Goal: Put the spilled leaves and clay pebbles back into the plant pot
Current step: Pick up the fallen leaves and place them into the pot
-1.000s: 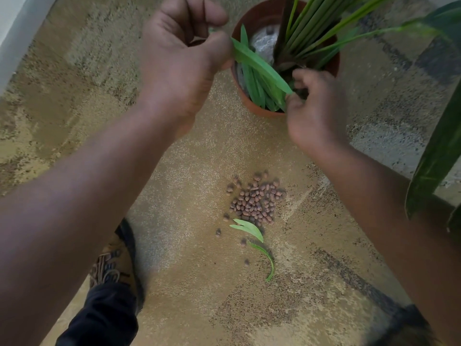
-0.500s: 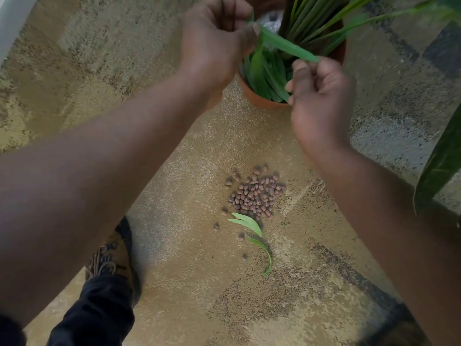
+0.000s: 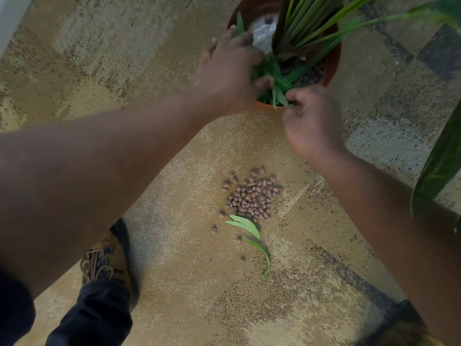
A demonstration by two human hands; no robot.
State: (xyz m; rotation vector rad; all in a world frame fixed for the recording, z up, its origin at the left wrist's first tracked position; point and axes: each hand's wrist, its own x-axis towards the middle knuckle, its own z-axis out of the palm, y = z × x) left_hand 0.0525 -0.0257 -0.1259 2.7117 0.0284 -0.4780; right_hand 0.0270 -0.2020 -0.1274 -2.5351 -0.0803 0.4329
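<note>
Both down at the round brown clay plant pot [image 3: 333, 63] now, left hand [image 3: 228, 78] spread pressing long green leaves [image 3: 277, 78] in, right hand [image 3: 311, 121] curled at rim, grip unclear; could knock pot, spilling more onto small brown clay pebbles [image 3: 252, 196] and loose green leaves [image 3: 245, 224] on floor.

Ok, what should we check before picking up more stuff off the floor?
1. Leaves tucked inside the plant pot: ok, they lie within the rim under both hands.
2. Left hand free: cannot tell, its fingers press into the leaves.
3. Right hand free: cannot tell, its fingers curl at a leaf tip, blurred.
4. Clay pebbles gathered: not ok, a pile is on the floor.
5. Spilled leaves gathered: not ok, some lie beside the pebbles.
6. Stray pebbles: not ok, a few lie apart from the pile.
</note>
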